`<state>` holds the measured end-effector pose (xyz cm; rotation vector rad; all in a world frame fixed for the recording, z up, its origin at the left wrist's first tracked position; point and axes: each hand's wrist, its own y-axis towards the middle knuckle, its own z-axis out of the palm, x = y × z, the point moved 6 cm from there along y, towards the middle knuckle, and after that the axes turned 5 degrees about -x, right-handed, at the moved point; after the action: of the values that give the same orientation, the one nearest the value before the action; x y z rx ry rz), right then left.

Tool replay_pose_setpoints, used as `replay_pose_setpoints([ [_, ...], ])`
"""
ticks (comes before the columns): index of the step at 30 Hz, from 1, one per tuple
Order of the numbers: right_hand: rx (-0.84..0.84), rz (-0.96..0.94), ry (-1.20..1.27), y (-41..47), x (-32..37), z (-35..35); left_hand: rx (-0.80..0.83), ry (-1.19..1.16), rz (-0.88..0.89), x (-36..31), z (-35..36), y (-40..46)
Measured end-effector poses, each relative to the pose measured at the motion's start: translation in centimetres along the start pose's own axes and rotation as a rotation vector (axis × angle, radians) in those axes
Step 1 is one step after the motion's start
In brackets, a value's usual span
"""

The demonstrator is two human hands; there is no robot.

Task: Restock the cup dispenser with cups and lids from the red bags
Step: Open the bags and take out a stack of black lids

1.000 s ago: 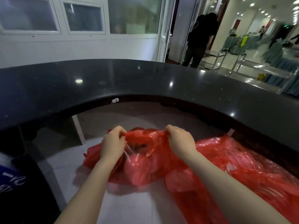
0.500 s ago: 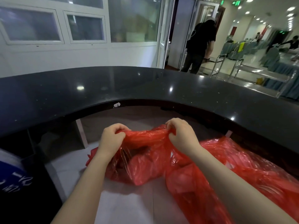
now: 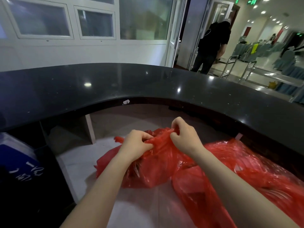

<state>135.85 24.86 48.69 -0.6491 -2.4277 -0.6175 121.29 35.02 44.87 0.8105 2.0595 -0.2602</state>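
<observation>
A curved black worktop [image 3: 148, 86] sweeps across the middle of the frame, and below it, at lower centre and right, 2 red bags [image 3: 246, 170] lie crumpled on the pale floor [image 3: 79, 162]. At centre, the left hand [image 3: 136, 146] and right hand [image 3: 184, 135] sit close together, fingers clenched on the gathered neck of the nearer red bag [image 3: 156, 171].

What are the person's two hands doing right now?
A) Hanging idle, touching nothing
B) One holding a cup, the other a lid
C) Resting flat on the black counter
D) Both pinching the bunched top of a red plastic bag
D: the left hand and the right hand each have fingers curled into the gathered plastic at the top of the red bag, below the black counter.
</observation>
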Motion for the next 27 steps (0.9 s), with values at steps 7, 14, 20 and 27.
replay_pose_setpoints([
  [7,0.347,0.062,0.432,-0.8,-0.5,1.4,-0.301,0.034,0.106,-1.5,-3.1,-0.1],
  [14,0.185,-0.021,0.012,0.2,-0.8,0.9,-0.461,-0.078,0.111,0.9,-4.0,-2.0],
  [20,-0.166,0.316,-0.143,1.1,-5.7,-3.1,-0.682,-0.136,-0.074,5.8,-6.9,-4.3],
  [27,-0.242,-0.027,-0.074,0.7,-2.7,-3.9,-0.596,-0.189,-0.159,7.3,-7.3,-4.5],
])
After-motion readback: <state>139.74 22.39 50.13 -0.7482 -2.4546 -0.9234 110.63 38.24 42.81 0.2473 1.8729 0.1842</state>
